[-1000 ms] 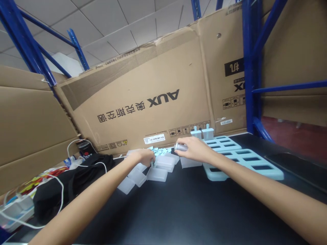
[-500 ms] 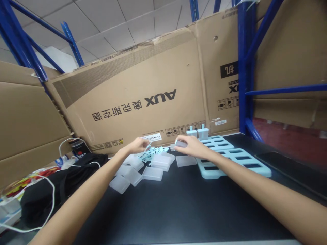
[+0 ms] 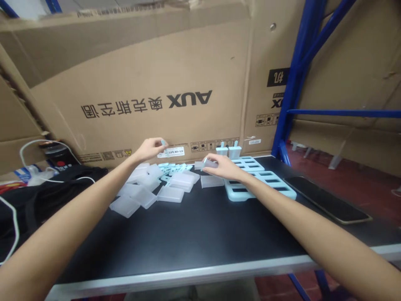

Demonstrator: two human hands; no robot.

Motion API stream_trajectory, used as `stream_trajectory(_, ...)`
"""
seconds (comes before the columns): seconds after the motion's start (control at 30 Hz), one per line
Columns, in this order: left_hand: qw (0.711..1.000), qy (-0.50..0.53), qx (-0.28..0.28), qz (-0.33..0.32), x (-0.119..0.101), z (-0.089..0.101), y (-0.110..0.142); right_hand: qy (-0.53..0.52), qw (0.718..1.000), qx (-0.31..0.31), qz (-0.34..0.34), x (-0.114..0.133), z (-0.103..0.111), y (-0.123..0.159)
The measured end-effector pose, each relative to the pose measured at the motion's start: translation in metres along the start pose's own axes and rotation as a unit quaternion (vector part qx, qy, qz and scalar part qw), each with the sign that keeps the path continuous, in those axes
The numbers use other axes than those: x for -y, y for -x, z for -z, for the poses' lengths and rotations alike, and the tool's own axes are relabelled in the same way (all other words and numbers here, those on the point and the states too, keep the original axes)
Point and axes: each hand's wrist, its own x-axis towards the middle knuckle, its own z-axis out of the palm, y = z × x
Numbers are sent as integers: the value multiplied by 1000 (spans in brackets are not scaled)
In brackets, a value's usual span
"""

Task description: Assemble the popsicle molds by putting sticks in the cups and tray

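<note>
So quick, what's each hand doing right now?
Left hand: pinching a small blue stick, lifted.
Right hand: holding a clear mould cup.

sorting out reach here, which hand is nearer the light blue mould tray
Right. The right hand hovers at the light blue mould tray's left edge, holding a small clear piece; the left hand is raised farther left, above the clear cups.
</note>
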Motion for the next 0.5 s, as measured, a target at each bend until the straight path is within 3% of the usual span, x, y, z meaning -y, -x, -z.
stream_trajectory(0.07,990,136,33,-30,-25,-9,6,-25,999,14,21,3,-3,-1)
stream_trajectory(0.17,960,257,73,-88,-62,-27,16,-61,996,41,45,11,-10,-1)
stream_trajectory(0.3,919,349,145,-111,-79,-42,23,-55,996,44,48,23,-20,-1)
stream_trajectory(0.37,914,371,118,-115,-75,-41,26,-42,998,37,38,26,-24,-2)
stream_trajectory(0.5,899,427,10,-102,-63,-36,37,-43,998,2,35,28,-31,-5)
